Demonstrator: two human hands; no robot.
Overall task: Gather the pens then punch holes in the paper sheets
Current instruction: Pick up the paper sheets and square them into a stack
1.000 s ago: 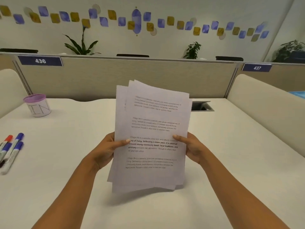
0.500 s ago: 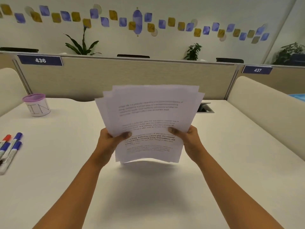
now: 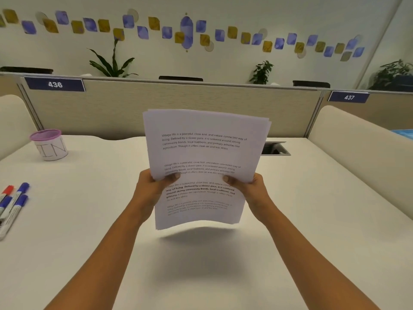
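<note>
A stack of printed paper sheets (image 3: 204, 153) is held upright above the middle of the white desk (image 3: 312, 209), its bottom edge off the surface. My left hand (image 3: 152, 191) grips the stack's left edge and my right hand (image 3: 250, 191) grips its right edge, thumbs on the front page. Several marker pens (image 3: 13, 203) with blue and red caps lie side by side on the desk at the far left edge of view, well away from both hands. No hole punch is visible.
A white cup with a purple mesh top (image 3: 50, 145) stands at the back left. A cable opening (image 3: 276, 148) sits in the desk behind the paper. Beige partitions (image 3: 111, 110) close the desk at the back and both sides.
The fanned, uneven sheets have been lifted off the desk and squared into a neater stack, held higher and more upright. The pens and cup have not moved.
</note>
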